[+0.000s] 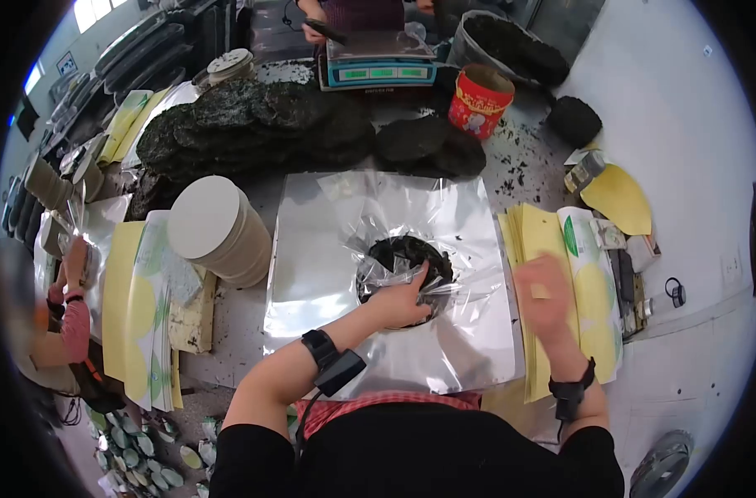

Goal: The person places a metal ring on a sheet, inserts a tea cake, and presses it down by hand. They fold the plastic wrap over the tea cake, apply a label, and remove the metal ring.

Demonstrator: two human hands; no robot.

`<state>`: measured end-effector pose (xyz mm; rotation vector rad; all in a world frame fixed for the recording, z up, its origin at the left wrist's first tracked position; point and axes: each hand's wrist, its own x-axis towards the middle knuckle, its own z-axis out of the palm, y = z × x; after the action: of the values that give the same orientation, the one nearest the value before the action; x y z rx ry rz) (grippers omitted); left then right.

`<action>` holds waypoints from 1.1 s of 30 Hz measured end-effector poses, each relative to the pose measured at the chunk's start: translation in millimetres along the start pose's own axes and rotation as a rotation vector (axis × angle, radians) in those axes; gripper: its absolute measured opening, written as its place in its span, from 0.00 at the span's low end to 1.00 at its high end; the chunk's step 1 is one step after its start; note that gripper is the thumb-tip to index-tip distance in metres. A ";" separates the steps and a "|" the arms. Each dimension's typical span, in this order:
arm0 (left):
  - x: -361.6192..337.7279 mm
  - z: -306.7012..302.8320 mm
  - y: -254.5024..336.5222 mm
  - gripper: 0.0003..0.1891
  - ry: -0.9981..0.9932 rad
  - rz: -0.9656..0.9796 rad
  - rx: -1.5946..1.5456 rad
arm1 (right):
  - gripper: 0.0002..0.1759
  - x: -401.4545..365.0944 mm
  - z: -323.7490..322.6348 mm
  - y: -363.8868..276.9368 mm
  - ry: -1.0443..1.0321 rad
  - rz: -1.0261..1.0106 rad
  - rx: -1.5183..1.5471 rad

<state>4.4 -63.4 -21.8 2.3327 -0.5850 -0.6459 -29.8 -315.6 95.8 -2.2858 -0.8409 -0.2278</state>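
A round dark leafy cake (411, 253) lies on a stack of shiny silver sheets (311, 249), partly covered by crinkled clear film (369, 232). My left hand (397, 300) presses on the film and the cake, its index finger stretched toward the cake's middle and its other fingers spread. Over the yellow sheets (531, 226) on the right is my right hand (545, 290), blurred by motion. Its fingers are smeared, and a small pale piece shows in front of it; whether it is held is unclear.
A stack of white discs (216, 224) stands left of the sheets. Dark cakes (261, 124) are piled behind, near a blue scale (382, 73) and a red tub (480, 101). Co-workers' hands show at the far left and behind the scale. Printed papers (148, 307) lie left.
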 end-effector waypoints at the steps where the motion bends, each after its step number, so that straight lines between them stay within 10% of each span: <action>1: -5.4 -4.5 5.0 0.49 -0.007 -0.015 -0.028 | 0.07 -2.1 -4.3 -22.7 -0.011 -0.029 0.214; 3: -3.6 -4.4 5.8 0.51 -0.027 -0.043 -0.031 | 0.06 0.0 -2.4 -45.7 -0.008 -0.116 0.628; 4: -2.7 -6.4 4.9 0.51 -0.048 -0.039 -0.042 | 0.19 -11.5 23.6 -33.0 -0.593 0.055 0.483; 5: 2.3 -3.6 -0.3 0.53 -0.056 -0.033 -0.067 | 0.23 -33.8 58.0 -5.0 -0.755 -0.074 0.117; 8: 7.5 -10.6 4.2 0.55 -0.133 -0.037 -0.115 | 0.36 -5.6 76.3 60.4 -0.614 0.018 -0.280; 11: 39.4 37.2 -35.6 0.36 0.122 0.316 -0.101 | 0.23 44.0 120.3 28.6 0.085 -0.006 0.212; 12: 45.3 52.7 -54.5 0.31 0.169 0.476 -0.089 | 0.19 53.6 131.0 25.1 -0.038 -0.135 0.199; 13: 13.2 24.0 -20.9 0.18 0.165 0.276 0.121 | 0.18 54.2 140.7 28.2 -0.077 -0.084 0.090; 16: -3.8 9.1 7.1 0.19 -0.006 -0.222 0.067 | 0.15 53.6 170.4 55.2 -0.173 -0.033 -0.257; 20: -65.6 -17.6 -11.6 0.28 0.678 0.322 0.177 | 0.10 57.5 188.3 61.4 -0.095 -0.077 -0.520; 22: -60.6 -42.6 -2.3 0.31 1.239 0.109 0.257 | 0.09 61.3 188.3 52.4 -0.128 -0.031 -0.536; 27: -5.0 -2.0 -33.0 0.37 0.861 0.014 -0.593 | 0.26 69.6 116.9 28.9 -0.397 -0.196 0.134; 31: -8.1 -24.8 -5.7 0.29 1.077 0.228 0.012 | 0.41 79.0 107.8 18.0 0.642 0.209 0.460; 33: -7.2 -18.3 -19.9 0.22 0.965 0.330 -0.031 | 0.40 61.3 138.2 29.4 0.185 0.417 0.770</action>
<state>14.1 -37.2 -20.8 2.1115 -0.4557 0.6047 27.0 -210.3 -1.2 -1.6214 -0.2612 0.0701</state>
